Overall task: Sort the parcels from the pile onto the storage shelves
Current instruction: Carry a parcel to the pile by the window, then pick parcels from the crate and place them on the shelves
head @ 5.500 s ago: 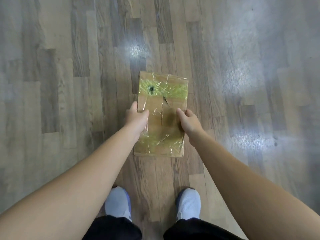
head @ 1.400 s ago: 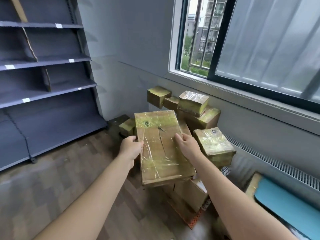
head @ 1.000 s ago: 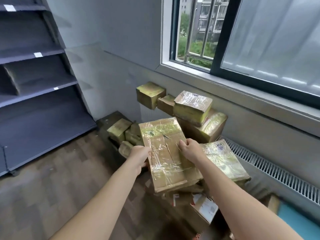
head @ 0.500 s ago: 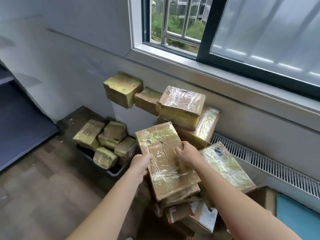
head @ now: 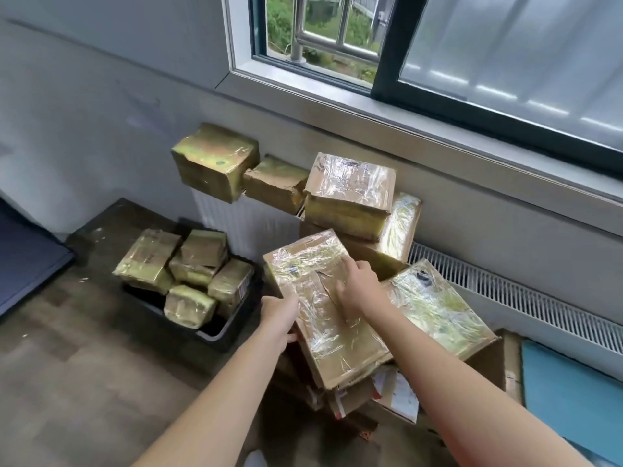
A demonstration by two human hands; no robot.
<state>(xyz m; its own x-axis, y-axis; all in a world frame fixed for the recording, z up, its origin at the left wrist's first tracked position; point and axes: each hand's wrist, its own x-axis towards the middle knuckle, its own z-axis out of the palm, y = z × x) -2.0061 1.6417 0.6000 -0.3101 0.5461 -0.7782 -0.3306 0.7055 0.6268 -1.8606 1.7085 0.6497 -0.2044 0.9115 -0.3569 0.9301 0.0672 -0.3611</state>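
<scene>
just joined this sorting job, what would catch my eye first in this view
The flat, tape-wrapped cardboard parcel at centre, with the left hand on its left edge and the right hand flat on top. Behind it, shiny taped brown boxes are stacked under the window; smaller taped parcels fill a black bin at left.

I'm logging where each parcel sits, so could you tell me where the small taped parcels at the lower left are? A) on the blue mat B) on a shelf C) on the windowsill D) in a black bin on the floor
D: the small taped parcels are heaped in the black bin standing on the floor.
</scene>
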